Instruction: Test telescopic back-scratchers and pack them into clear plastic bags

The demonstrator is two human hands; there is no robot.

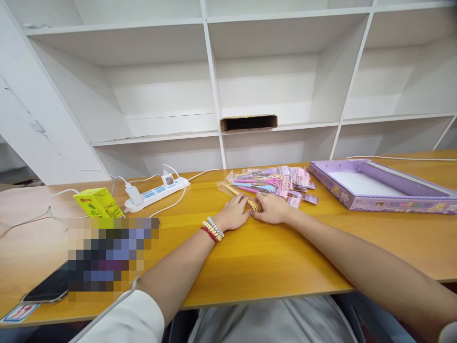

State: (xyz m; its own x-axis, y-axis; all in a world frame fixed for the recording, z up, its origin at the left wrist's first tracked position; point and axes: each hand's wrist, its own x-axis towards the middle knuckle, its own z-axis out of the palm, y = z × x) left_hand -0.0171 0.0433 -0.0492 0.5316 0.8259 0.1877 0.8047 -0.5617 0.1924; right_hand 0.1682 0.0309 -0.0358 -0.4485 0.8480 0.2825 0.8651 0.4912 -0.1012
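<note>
Both my hands rest side by side on the yellow wooden table (250, 257), at the near end of a heap of small clear packets (274, 183) holding pink, blue and purple combs. My left hand (233, 213), with beaded bracelets on its wrist, and my right hand (271, 208) pinch a packet with a gold comb (254, 205) between them. The fingers of both hands are curled onto that packet.
A shallow purple box lid (378, 186) lies at the right. A white power strip (157, 194) with plugs and cables, a yellow drink carton (98, 202) and a dark phone (50, 288) sit at the left. White shelving (214, 95) stands behind the table.
</note>
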